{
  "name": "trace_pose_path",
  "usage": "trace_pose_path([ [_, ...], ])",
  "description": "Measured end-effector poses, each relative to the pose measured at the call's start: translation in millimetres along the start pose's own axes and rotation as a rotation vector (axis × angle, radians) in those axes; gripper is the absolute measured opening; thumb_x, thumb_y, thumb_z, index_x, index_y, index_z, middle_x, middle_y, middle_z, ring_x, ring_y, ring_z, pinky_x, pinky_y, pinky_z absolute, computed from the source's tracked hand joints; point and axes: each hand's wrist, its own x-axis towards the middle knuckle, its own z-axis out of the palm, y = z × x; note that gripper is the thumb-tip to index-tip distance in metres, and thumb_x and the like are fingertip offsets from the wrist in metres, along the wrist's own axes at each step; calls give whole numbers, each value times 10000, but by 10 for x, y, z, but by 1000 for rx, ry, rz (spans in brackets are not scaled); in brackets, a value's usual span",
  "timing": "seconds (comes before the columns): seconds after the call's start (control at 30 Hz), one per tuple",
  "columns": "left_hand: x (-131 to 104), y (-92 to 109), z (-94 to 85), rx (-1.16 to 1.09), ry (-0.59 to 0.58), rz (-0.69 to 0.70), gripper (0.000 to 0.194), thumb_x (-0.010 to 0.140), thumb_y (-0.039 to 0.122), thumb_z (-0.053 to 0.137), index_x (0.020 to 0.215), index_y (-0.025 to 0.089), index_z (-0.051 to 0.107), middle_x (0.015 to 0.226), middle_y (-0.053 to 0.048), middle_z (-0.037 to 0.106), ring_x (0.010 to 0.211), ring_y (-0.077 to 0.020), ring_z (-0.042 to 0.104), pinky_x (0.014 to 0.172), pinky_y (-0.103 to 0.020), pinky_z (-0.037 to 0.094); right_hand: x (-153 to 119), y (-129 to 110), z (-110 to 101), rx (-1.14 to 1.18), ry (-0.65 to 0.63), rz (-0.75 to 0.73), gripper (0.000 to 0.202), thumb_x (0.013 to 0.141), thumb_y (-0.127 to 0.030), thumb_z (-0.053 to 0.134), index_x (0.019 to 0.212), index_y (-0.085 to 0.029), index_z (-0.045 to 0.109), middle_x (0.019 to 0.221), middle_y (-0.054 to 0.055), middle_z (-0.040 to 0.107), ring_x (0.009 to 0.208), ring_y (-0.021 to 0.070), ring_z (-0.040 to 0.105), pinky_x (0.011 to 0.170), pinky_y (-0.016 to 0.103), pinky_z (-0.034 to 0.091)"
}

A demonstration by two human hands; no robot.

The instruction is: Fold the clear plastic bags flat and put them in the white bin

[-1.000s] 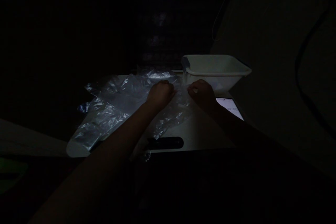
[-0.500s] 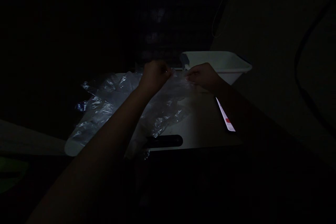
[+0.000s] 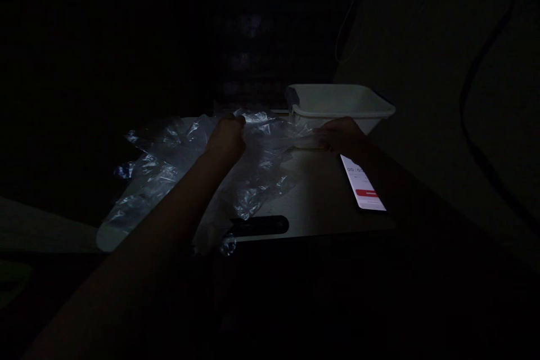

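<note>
Clear plastic sheeting (image 3: 264, 154), thin, crumpled and glossy, lies bunched across your white tabletop (image 3: 310, 197), with one gathered part reaching your right hand (image 3: 343, 134).

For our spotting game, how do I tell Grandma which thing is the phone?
Find the white tub at the back of the pale tabletop. Nearer you, just past the right hand, lies the phone, partly hidden by the forearm. Unlike the tub and the crumpled clear plastic, it glows: a white screen with a red bar.
</note>
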Motion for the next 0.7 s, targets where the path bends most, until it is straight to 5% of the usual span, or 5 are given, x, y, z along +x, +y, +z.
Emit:
trace_pose_path([
  [0.1, -110, 272, 55, -70, -6, 256, 605, 596, 31, 458, 1188, 112, 360, 1249, -145, 382, 1153, -243, 346, 894, -370, 338, -28, 22, 86, 72, -16, -120, 198, 657, -211, 509, 481, -132, 553, 400, -33, 480, 392, 69, 433, 410, 203, 328],
  [0.2, -172, 519, 111, -203, -69, 414, 585, 672, 156, 488, 1223, 137, 295, 1255, -126, 391, 1157, -223, 349, 913, -373, 310, -86, -102, 154, 176, -56, -225, 180, 646, -245, 507, 542, -128, 595, 447, -29, 518, 434, 68, 450, 429, 196, 346],
  [0.33, -157, 580, 123, -135, -104, 336, 403, 723, 164, 452, 1121, 122, 409, 1002, -94, 585, 917, -193, 542, 804, -332, 384, -121, -222, 174, 222, -47, -231, 162, 635, -234, 516, 550, -128, 607, 498, -12, 557, 485, 81, 487, 465, 206, 377],
  [0.53, -106, 418, 115, 52, -28, 245, 189, 748, 252, 464, 856, 130, 562, 869, -90, 609, 819, -207, 564, 730, -314, 406, -63, -51, 159, 339, 144, -123, 125, 625, -196, 521, 649, -121, 618, 543, 2, 578, 524, 102, 526, 516, 237, 423],
  [0.7, -83, 456, 157, 4, -34, 238, 201, 748, 261, 458, 779, 108, 584, 798, -100, 596, 750, -203, 563, 662, -303, 421, -99, -75, 189, 377, -67, -114, 282, 548, -233, 626, 806, -118, 619, 693, 24, 615, 624, 128, 557, 540, 241, 428],
])
